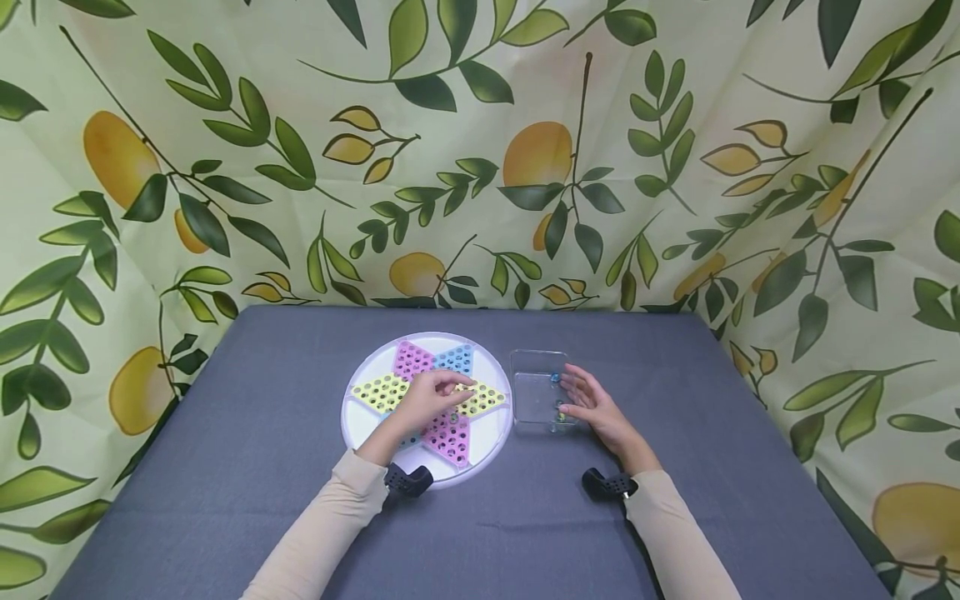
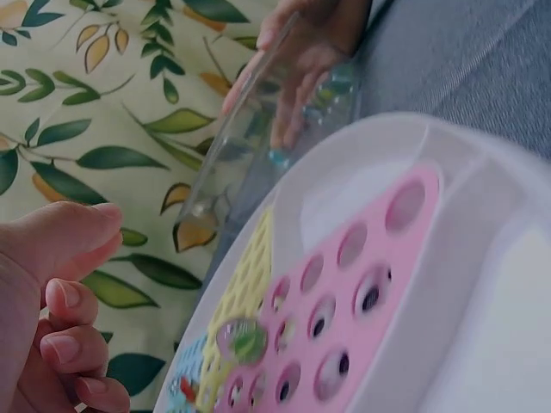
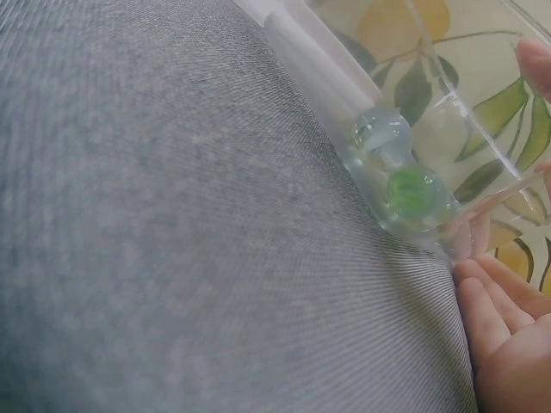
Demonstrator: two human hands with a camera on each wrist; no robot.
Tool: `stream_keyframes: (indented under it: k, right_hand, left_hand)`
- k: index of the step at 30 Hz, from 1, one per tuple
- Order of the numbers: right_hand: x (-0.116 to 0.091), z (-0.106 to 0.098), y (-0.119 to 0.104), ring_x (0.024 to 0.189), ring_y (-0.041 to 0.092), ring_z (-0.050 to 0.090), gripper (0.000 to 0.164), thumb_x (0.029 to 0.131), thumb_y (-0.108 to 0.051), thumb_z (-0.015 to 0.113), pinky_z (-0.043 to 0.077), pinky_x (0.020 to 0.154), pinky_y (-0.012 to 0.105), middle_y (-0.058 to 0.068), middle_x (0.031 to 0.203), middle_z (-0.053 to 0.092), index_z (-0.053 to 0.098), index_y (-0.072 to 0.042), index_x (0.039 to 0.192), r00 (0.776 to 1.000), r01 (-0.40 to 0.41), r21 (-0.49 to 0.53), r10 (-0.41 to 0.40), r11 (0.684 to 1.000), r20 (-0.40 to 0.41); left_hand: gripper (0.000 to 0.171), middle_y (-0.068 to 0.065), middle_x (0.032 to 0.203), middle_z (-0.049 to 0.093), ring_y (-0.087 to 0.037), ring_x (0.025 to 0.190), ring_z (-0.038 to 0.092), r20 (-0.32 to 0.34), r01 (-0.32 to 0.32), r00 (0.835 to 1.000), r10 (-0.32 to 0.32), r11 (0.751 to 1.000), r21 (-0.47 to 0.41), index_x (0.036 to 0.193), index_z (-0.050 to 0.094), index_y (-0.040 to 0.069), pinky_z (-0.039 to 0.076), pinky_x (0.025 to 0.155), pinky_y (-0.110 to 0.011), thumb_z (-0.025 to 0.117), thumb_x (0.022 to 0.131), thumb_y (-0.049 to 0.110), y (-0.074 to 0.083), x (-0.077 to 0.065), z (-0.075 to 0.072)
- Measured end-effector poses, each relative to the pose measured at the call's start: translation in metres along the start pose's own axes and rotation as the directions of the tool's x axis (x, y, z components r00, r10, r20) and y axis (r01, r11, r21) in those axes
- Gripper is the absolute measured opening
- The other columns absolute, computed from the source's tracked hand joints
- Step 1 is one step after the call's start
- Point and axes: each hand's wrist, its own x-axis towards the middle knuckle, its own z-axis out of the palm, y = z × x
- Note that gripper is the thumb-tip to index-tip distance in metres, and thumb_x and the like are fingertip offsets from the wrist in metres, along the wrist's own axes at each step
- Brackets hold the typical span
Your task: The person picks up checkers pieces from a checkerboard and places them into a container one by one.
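Observation:
My left hand [image 1: 431, 398] hovers over a round white Chinese checkers board [image 1: 483, 442], with thumb and index finger extended apart and other fingers loosely curled. No object shows in the left hand [image 2: 60, 301] in the left wrist view. A glass marble [image 2: 248, 342] with a green swirl sits among the board's holes. At the right edge of a clear box [image 1: 536, 427] is my right hand [image 1: 596, 408], fingers relaxed along the side and thumb near the front corner. In the right wrist view, the fingers [image 3: 499, 305] rest by the box's outer wall; a green marble [image 3: 413, 191] lies inside.
The board's star has pink, blue and yellow points. More marbles [image 1: 556, 378] lie in the clear box, close beside the board. Grey cloth [image 1: 480, 542] covers the table, and a leaf-patterned curtain [image 1: 450, 208] hangs behind it.

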Motion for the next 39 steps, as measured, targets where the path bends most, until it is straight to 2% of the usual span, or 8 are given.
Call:
stream_keyframes:
  k: [3,9,15,22,30,35,39]
  right_hand:
    - [0.0,0.0,0.0,0.149,0.038,0.02,0.08,0.088,-0.004,0.064,0.028,0.117,0.021,0.024,0.157,0.021,0.017,-0.008,0.153,1.0,0.004,0.002,-0.004,1.0,0.0]
    - [0.0,0.0,0.001,0.148,0.038,0.02,0.08,0.088,-0.004,0.064,0.029,0.116,0.019,0.025,0.157,0.021,0.018,-0.008,0.152,1.0,0.006,0.003,-0.006,1.0,0.002]
    - [0.0,0.0,0.0,0.148,0.039,0.02,0.081,0.088,-0.003,0.065,0.033,0.105,0.005,0.026,0.157,0.021,0.016,-0.006,0.153,1.0,0.014,0.018,-0.014,1.0,0.003]
    - [0.0,0.0,0.0,0.148,0.038,0.02,0.081,0.088,-0.004,0.065,0.031,0.112,0.013,0.025,0.157,0.021,0.018,-0.008,0.153,1.0,0.005,0.015,-0.005,1.0,-0.002]
    - [0.0,0.0,0.0,0.148,0.04,0.02,0.081,0.088,-0.004,0.065,0.033,0.106,0.007,0.026,0.157,0.021,0.016,-0.006,0.152,1.0,0.012,0.007,-0.012,1.0,-0.002]
    - [0.0,0.0,0.0,0.148,0.04,0.02,0.082,0.087,-0.003,0.065,0.034,0.101,0.002,0.026,0.157,0.021,0.016,-0.006,0.153,1.0,0.005,0.018,-0.005,1.0,-0.007]
    - [0.0,0.0,0.0,0.148,0.039,0.019,0.082,0.086,-0.003,0.066,0.034,0.101,0.002,0.026,0.157,0.021,0.017,-0.007,0.153,1.0,0.0,0.021,0.0,1.0,-0.011]
  left_hand:
    - [0.025,0.005,0.064,0.04,-0.005,0.06,0.036,-0.009,0.026,1.0,-0.026,1.0,-0.004,0.108,0.071,0.003,0.034,0.057,-0.017,0.07,0.086,0.014,-0.005,0.0,-0.004]
    - [0.025,0.004,0.066,0.042,-0.007,0.061,0.038,-0.026,0.087,0.996,-0.088,0.996,-0.014,0.109,0.071,0.004,0.034,0.057,-0.017,0.07,0.087,0.017,-0.011,-0.001,-0.012]
    - [0.023,0.004,0.064,0.041,-0.006,0.059,0.036,-0.054,0.066,0.996,-0.065,0.998,0.019,0.106,0.072,0.005,0.033,0.056,-0.016,0.07,0.087,0.017,-0.021,-0.002,-0.019]
    - [0.021,0.005,0.063,0.04,-0.005,0.059,0.036,-0.065,0.054,0.997,-0.052,0.998,0.032,0.104,0.073,0.006,0.032,0.056,-0.017,0.07,0.086,0.016,-0.028,-0.004,-0.024]
    - [0.022,0.006,0.064,0.041,-0.004,0.06,0.037,-0.087,0.074,0.994,-0.067,0.994,0.075,0.101,0.073,0.004,0.034,0.059,-0.018,0.072,0.084,0.017,-0.036,-0.007,-0.029]
    - [0.022,0.005,0.064,0.042,-0.007,0.061,0.039,-0.085,0.112,0.991,-0.104,0.99,0.086,0.101,0.073,0.004,0.034,0.06,-0.019,0.073,0.084,0.018,-0.038,-0.007,-0.03]
    - [0.021,0.005,0.064,0.042,-0.008,0.061,0.039,-0.084,0.115,0.991,-0.107,0.988,0.099,0.099,0.073,0.004,0.034,0.059,-0.018,0.074,0.082,0.016,-0.038,-0.007,-0.03]
